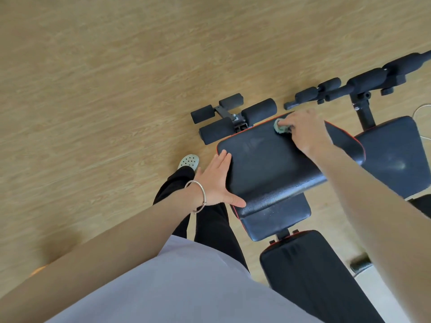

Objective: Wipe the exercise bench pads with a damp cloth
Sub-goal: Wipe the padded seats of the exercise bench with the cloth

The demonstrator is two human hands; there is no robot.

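A black exercise bench with red piping stands on the wooden floor. Its seat pad (275, 164) fills the middle of the view, and a longer back pad (310, 273) runs toward me at the lower right. My right hand (305, 129) grips a bunched grey-green cloth (281, 127) and presses it on the far edge of the seat pad. With straight fingers, my left hand (218, 180) rests flat against the near left edge of the same pad. A bangle circles the left wrist.
Black foam leg rollers (233, 117) stick out beyond the seat. A second bench pad (394, 155) and a padded bar (363, 83) stand at the right. My black trouser leg and pale clog (189, 161) are left of the bench. A white cable (423, 113) lies at the far right.
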